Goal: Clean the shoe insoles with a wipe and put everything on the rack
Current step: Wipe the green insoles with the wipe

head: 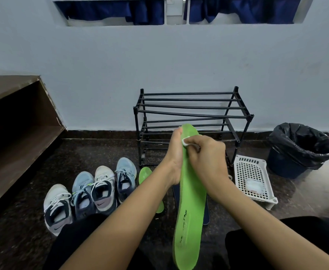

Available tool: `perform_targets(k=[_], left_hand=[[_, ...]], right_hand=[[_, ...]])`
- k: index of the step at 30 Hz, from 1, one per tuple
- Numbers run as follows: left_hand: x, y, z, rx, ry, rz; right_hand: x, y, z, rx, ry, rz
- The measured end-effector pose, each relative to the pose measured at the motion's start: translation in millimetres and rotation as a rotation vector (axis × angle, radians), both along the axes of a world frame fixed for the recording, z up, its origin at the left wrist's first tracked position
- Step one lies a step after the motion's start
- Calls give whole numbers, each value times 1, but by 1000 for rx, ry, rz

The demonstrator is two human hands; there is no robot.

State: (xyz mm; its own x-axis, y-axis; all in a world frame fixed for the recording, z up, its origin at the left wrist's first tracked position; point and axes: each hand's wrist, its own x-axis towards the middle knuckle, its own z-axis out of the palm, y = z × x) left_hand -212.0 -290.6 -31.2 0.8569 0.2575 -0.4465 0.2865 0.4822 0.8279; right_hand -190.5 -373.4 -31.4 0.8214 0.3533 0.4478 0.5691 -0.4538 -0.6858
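Right now the green insole (191, 201) stands upright over your lap, your left hand (174, 154) with its grip closed round its edge and your right hand (208, 158) pinching the wipe (185, 141) at its toe. Cleaning looks early: the second green insole (145, 175) and the shoes (103, 190) at nine o'clock are not yet on the rack (189, 93) at twelve.

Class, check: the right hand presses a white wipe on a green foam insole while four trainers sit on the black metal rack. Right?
Not quite. In the head view the four trainers stand on the dark floor, left of the black metal rack; the rest holds.
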Motion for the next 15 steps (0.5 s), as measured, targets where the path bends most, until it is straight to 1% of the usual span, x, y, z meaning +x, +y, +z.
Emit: perform_targets(k=[3, 6, 10, 12, 15], left_hand=[[3, 7, 0, -41, -33, 68], [4, 9, -1, -35, -16, 94], [4, 3, -3, 31, -12, 17], [4, -5, -3, 27, -35, -46], [6, -12, -6, 2, -53, -77]], right_hand=[[-10, 3, -4, 0, -8, 43], [-7, 4, -4, 2, 15, 52], [5, 3, 1, 19, 4, 15], [15, 1, 5, 36, -19, -32], [25, -3, 8, 63, 26, -83]])
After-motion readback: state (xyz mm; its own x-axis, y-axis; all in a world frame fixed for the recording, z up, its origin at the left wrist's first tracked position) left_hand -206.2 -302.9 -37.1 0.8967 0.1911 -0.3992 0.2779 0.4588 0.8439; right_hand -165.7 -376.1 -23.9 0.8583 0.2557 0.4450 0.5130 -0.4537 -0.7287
